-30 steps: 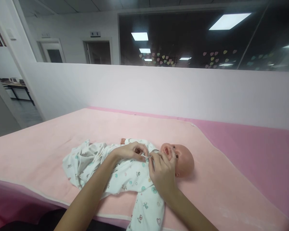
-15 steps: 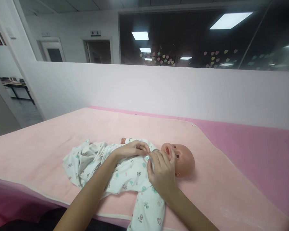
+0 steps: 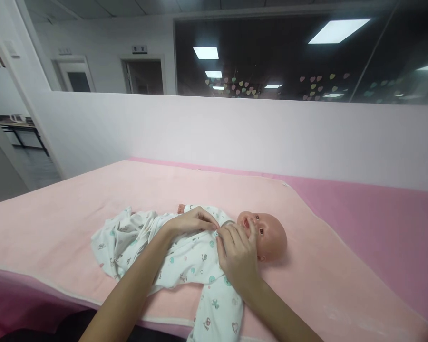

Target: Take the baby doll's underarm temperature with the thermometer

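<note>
Landmark: the doll's head [image 3: 274, 237], lying on the peach sheet [image 3: 74, 213].

Change over the last second: the left hand [image 3: 196, 220], earlier arched with a gap between thumb and fingers, now lies flatter. Its fingertips meet the tips of the right hand [image 3: 238, 254] just below the head, at the garment [image 3: 185, 266] front near the neck. The pale bit seen between them before is almost covered. Head and garment keep their places.

Reading: both hands appear to pinch garment fabric at one small spot; work there looks unfinished, result hidden by fingers.

Contents: the garment encloses the doll's torso, extending away from the head. A doll hand [image 3: 181, 208] protrudes from the far sleeve [image 3: 203, 207], well apart from the head. The near sleeve [image 3: 219, 308] runs out of frame; its end cannot be seen. Lower garment crumpled, farthest from the head; cannot tell whether legs fill it.
</note>
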